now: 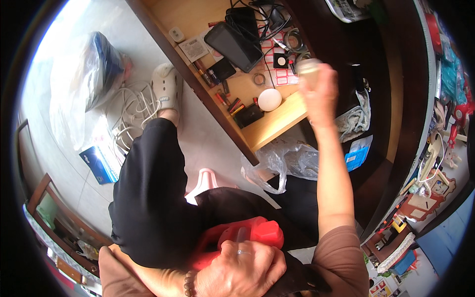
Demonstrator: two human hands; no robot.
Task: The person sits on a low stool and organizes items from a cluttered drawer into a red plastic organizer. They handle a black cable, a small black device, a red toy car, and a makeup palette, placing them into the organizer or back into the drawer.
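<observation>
My left hand point(241, 265) is closed over a red plastic object point(265, 234) resting on my lap. Part of it is a clear piece, and its lower side is hidden by the hand. My right hand point(320, 92) is over the right side of an open wooden drawer point(276, 118), its fingers around a small round, pale object point(310, 67), possibly a roll of tape; motion blur hides details. Inside the drawer lie two dark phone-like devices point(233, 46), a tangle of black cables point(265, 22), tape rolls point(294, 40) and a white round disc point(269, 100).
Several lipstick-like tubes and batteries point(206, 76) line the drawer's left side. Beneath the drawer's front hangs a clear plastic bag point(293, 159). White cables point(130, 107), a blue box point(98, 165) and a plastic-wrapped bundle point(104, 67) lie on the floor at left. A cluttered tabletop point(423, 193) runs along the right.
</observation>
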